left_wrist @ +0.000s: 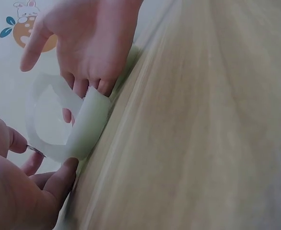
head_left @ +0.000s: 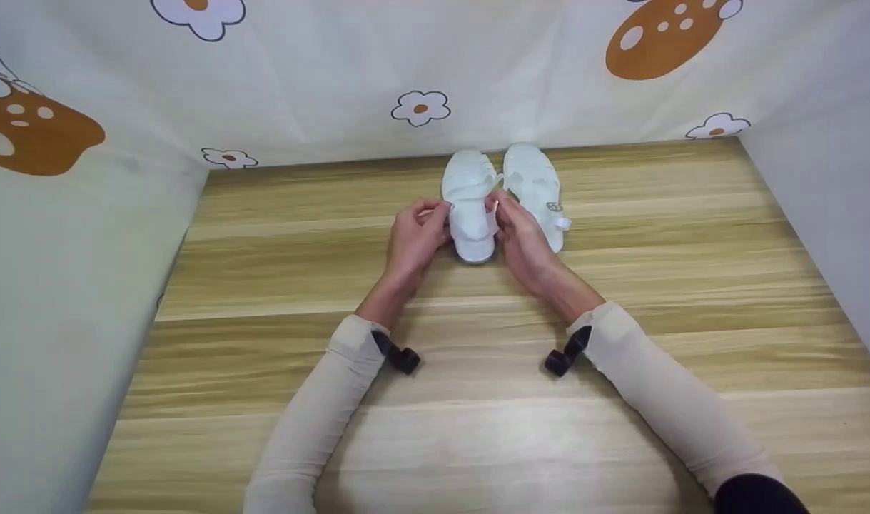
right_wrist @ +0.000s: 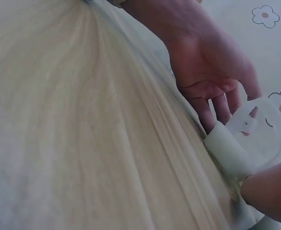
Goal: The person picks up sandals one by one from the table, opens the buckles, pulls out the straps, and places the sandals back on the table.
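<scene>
Two white sandals stand side by side, toes against the back wall: a left sandal (head_left: 470, 227) between the hands and a right sandal (head_left: 533, 171) beside it. My left hand (head_left: 417, 239) pinches the ankle strap at the left sandal's outer side; a small metal buckle (left_wrist: 36, 151) shows there in the left wrist view. From the other side, my right hand (head_left: 524, 246) holds the same sandal, its fingers partly hidden behind the heel piece (left_wrist: 88, 123). That hand's thumb points away in the left wrist view. In the right wrist view the strap (right_wrist: 270, 129) stands up in a loop.
The wood-patterned floor (head_left: 299, 285) spreads around the sandals. A pale cloth wall (head_left: 335, 86) printed with flowers rises right behind the toes, with side walls to the left and right (head_left: 820, 193). Black camera mounts (head_left: 406, 360) stick inward from both sleeves.
</scene>
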Available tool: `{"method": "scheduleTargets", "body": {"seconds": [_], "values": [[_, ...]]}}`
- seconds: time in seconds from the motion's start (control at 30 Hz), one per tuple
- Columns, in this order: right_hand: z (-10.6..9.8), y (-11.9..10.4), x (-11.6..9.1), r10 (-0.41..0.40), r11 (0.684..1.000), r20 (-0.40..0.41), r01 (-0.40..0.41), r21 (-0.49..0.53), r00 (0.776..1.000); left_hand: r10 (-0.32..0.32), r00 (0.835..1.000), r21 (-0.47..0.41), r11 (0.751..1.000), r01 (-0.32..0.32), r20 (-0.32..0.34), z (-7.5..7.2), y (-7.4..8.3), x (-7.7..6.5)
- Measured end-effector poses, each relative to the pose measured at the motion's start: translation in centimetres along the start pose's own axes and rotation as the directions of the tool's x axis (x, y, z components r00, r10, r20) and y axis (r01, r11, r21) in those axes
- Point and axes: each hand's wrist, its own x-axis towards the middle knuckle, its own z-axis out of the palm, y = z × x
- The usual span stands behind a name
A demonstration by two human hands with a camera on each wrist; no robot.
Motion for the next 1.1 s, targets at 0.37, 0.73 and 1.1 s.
{"method": "scheduleTargets", "body": {"seconds": [0.37, 0.73, 1.1], "values": [[-0.3, 0.1, 0.1, 0.008, 1.0, -0.02, -0.007, 0.006, 1.0, 0.041, 0.999, 0.103, 0.994, -0.038, -0.026, 0.6, -0.1, -0.1], [0.2, 0.4, -0.2, 0.013, 1.0, -0.047, -0.013, -0.006, 0.999, 0.069, 0.998, 0.164, 0.984, -0.066, -0.012, 0.6, -0.2, -0.8], [0.4, -2.6, -1.4, 0.077, 0.936, -0.055, -0.092, -0.34, 0.995, 0.302, 0.95, 0.452, 0.839, -0.303, 0.076, 0.6, 1.9, -1.6]]}}
